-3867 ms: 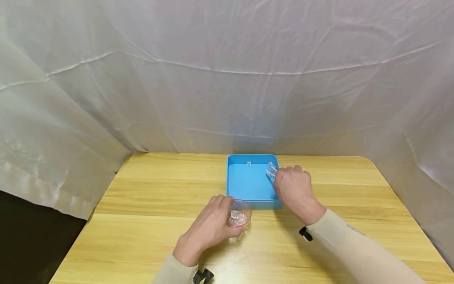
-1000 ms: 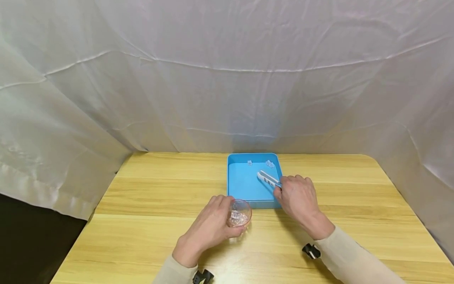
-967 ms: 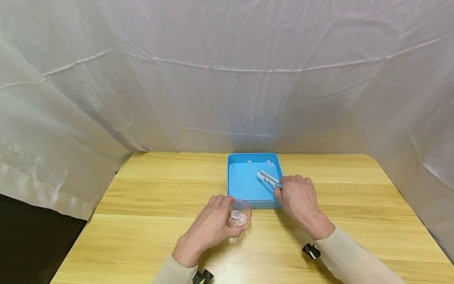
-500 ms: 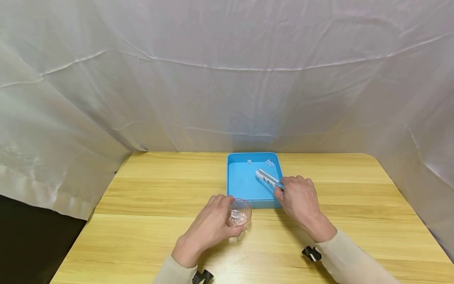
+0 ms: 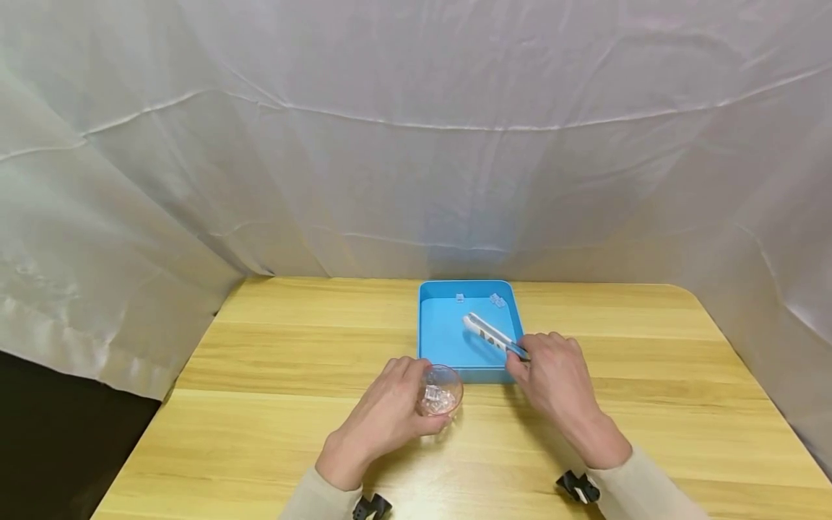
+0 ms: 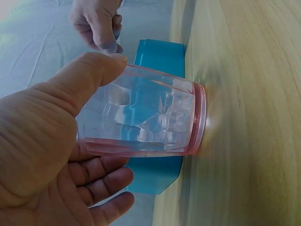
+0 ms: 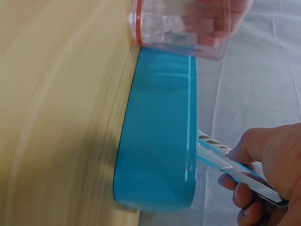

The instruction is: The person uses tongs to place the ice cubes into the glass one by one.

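White-and-blue tongs (image 5: pixel 489 334) slant over the blue tray (image 5: pixel 442 343), clamped in the right hand's (image 5: pixel 555 372) curled fingers. Clear cubes (image 5: pixel 497 300) lie along the tray's far side, mostly at right. Near the tray's near-left corner, the left hand (image 5: pixel 383 408) grips an upright clear cup (image 6: pixel 146 115) holding more cubes (image 5: pixel 437 398) on the wooden table (image 5: pixel 260 433).
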A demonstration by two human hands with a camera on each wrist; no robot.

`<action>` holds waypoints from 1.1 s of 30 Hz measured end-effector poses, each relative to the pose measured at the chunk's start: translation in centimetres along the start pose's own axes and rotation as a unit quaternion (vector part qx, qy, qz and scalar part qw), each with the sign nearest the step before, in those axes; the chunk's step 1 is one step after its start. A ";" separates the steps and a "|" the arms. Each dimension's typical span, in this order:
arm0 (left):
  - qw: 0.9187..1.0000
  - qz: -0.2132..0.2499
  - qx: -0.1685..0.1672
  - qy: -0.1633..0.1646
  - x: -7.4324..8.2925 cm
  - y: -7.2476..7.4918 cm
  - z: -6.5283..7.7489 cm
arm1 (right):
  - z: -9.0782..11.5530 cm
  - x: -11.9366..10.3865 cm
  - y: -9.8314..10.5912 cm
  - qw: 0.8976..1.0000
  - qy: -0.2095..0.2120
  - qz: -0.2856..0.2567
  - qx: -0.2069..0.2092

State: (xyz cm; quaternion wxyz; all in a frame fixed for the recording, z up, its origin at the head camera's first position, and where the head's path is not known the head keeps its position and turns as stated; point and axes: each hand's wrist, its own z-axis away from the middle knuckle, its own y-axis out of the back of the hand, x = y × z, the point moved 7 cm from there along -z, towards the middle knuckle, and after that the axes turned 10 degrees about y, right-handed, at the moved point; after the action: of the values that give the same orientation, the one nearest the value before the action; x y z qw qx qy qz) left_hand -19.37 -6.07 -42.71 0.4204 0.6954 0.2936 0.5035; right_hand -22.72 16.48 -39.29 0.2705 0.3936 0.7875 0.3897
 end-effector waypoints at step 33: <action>1.000 0.006 -0.006 0.003 0.0 -0.1 -0.2 | 1.7 -2.0 2.7 0.990 0.079 -0.040 0.107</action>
State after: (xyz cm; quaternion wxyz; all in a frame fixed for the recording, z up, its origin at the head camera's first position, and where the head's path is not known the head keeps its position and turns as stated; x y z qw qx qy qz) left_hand -19.57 -5.95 -42.72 0.4210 0.6932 0.2878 0.5093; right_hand -19.31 16.54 -37.74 0.1789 0.3566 0.8587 0.3219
